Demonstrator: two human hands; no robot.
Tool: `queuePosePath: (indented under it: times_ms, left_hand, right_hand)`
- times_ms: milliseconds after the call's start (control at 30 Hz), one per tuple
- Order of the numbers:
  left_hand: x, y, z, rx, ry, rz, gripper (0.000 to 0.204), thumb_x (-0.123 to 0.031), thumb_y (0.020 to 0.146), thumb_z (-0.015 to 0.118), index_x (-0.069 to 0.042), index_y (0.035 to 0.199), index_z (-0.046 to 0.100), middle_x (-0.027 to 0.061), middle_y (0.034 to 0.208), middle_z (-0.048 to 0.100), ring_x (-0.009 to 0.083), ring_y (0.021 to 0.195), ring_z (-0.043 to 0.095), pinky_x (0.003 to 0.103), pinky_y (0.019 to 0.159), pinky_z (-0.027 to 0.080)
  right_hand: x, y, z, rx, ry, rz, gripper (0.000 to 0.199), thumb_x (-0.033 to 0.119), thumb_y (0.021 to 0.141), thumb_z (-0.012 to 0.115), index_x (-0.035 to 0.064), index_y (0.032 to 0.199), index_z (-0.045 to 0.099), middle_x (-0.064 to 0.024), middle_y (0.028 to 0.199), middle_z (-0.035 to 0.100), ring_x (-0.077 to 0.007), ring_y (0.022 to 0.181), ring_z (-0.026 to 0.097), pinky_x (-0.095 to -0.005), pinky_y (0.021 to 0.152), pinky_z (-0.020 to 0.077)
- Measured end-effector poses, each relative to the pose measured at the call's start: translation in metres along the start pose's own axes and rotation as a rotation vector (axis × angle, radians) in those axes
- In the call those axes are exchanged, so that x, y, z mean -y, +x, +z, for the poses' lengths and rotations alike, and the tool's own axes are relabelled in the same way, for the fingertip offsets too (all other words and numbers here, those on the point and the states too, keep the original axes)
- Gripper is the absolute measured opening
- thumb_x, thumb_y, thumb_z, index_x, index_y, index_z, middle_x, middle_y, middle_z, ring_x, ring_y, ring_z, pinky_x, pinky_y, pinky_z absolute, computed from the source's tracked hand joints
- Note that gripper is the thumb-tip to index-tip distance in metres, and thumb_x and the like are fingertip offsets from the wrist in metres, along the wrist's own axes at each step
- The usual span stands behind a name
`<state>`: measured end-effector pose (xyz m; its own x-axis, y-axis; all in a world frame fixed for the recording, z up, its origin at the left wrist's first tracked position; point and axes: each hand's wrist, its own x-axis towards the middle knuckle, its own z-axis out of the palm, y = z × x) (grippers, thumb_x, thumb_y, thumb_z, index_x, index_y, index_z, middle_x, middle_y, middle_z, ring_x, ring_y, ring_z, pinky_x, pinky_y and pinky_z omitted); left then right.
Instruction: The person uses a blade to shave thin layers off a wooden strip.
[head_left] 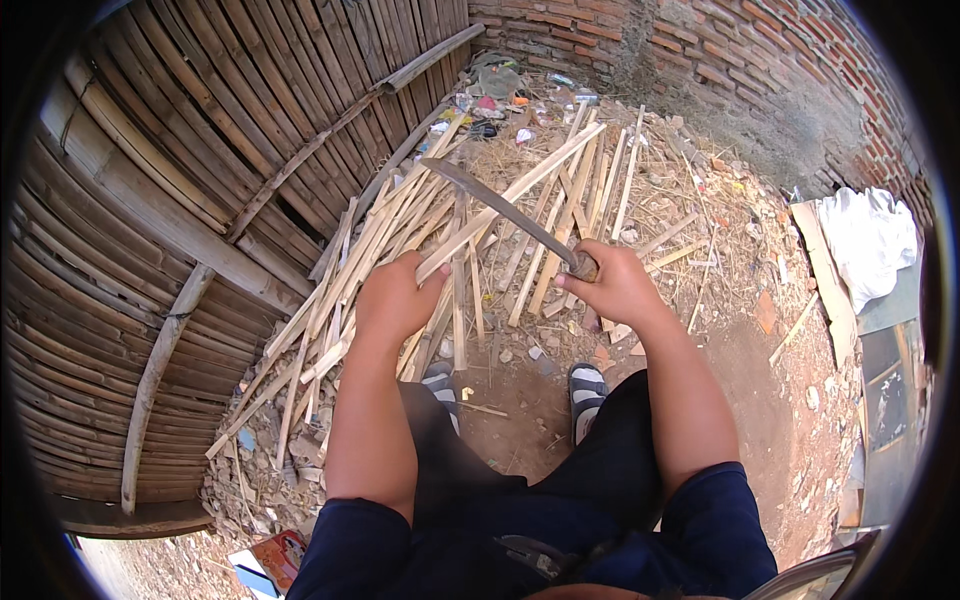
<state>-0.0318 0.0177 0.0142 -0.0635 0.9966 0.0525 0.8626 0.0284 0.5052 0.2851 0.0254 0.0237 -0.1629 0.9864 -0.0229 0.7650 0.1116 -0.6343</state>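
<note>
My right hand (612, 283) is closed round the handle of a machete (510, 211). Its long, dark, slightly curved blade points up and to the left. My left hand (396, 294) grips a pale wooden strip (520, 187), which slants away from me to the upper right. The blade crosses this strip; whether the two touch, I cannot tell. Beyond and to the left of my left hand lies a loose pile of similar wooden strips (352, 262) on the ground. More strips (566, 225) are scattered ahead, between my hands and the far wall.
A slatted bamboo wall (190, 130) rises on the left, and a brick wall (730, 75) stands at the back right. Rubble and litter (500, 100) cover the far corner. On the right are a white sack (868, 245) and boards (828, 275). My sandalled feet (588, 400) rest on bare dirt.
</note>
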Motion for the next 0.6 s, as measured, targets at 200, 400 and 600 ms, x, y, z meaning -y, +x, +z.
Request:
queuePosePath:
  times_ms: [200, 400, 600]
  left_hand:
    - [-0.018, 0.001, 0.004, 0.101, 0.016, 0.013, 0.049, -0.048, 0.097, 0.073, 0.0, 0.105, 0.073, 0.0271, 0.09, 0.074, 0.046, 0.091, 0.072, 0.053, 0.082, 0.054]
    - [-0.005, -0.018, -0.016, 0.126, -0.052, 0.012, 0.044, -0.044, 0.096, 0.076, -0.002, 0.107, 0.076, 0.0216, 0.081, 0.074, 0.0387, 0.078, 0.072, 0.048, 0.074, 0.054]
    - [0.012, -0.008, 0.001, 0.006, -0.14, 0.085, 0.042, -0.043, 0.097, 0.075, -0.002, 0.105, 0.075, 0.0225, 0.081, 0.074, 0.0439, 0.082, 0.073, 0.051, 0.075, 0.055]
  right_hand:
    - [0.008, 0.001, 0.012, 0.126, -0.113, -0.191, 0.048, 0.033, 0.085, 0.088, 0.004, 0.121, 0.072, -0.0216, 0.081, 0.071, -0.0404, 0.083, 0.073, -0.0495, 0.077, 0.0556]
    - [-0.01, 0.011, 0.016, 0.04, -0.199, -0.317, 0.045, 0.035, 0.086, 0.088, 0.0029, 0.114, 0.073, -0.0213, 0.082, 0.072, -0.0411, 0.081, 0.073, -0.0487, 0.076, 0.0558]
    - [-0.021, 0.019, -0.005, -0.13, -0.193, -0.114, 0.051, 0.046, 0.092, 0.082, 0.0023, 0.116, 0.071, -0.025, 0.092, 0.074, -0.0441, 0.094, 0.074, -0.0532, 0.082, 0.0575]
